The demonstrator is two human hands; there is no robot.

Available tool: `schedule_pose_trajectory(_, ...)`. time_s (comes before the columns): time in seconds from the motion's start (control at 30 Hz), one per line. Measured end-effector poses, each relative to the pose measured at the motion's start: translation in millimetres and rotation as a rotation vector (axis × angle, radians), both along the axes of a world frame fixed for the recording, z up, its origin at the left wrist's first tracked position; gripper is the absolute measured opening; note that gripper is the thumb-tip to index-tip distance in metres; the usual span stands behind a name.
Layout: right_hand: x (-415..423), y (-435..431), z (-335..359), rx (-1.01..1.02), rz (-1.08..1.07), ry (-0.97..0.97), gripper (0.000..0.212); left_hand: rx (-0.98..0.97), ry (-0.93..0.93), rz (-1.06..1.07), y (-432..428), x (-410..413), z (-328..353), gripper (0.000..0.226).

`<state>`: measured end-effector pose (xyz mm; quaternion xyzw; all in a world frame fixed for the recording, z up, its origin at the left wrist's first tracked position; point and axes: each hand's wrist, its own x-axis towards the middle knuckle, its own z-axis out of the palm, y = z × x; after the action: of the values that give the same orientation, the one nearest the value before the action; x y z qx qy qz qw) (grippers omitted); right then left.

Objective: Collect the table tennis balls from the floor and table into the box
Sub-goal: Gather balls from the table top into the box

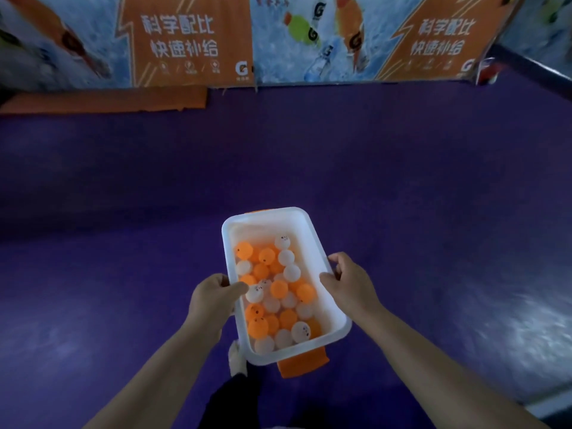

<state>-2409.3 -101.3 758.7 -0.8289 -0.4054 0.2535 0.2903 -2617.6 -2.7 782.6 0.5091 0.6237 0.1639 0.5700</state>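
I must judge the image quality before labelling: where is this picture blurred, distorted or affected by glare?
Head view: the white box and its balls are fairly sharp; the purple floor smears at lower right with pale glare; the banners are soft and bowed by the wide lens; light is dim, edges dark.

A purple floor spread out, glossy at the right. Orange-and-blue drink advertisement banners lined its far edge, an orange flap lying folded at their base on the left
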Motion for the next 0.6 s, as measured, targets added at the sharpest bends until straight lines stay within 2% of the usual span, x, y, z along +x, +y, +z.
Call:
schedule_pose_trajectory(0.17,60,66,-6,-0.063,-0.113,-0.020,0.009,0.007,-0.005,-0.127,90,72,-9,0.017)
schedule_pose_trajectory(0.3,109,106,-3,-0.078,-0.262,0.019,0.020,0.018,0.004,-0.309,161,144,-5,0.011)
schedule_pose_trajectory(0.4,145,121,-4,-0.073,-0.412,0.051,0.020,0.041,0.027,-0.479,204,204,-3,0.010)
schedule_pose_trajectory(0.6,217,106,-12,-0.042,-0.697,0.049,0.021,0.048,0.041,-0.750,225,340,-7,0.012)
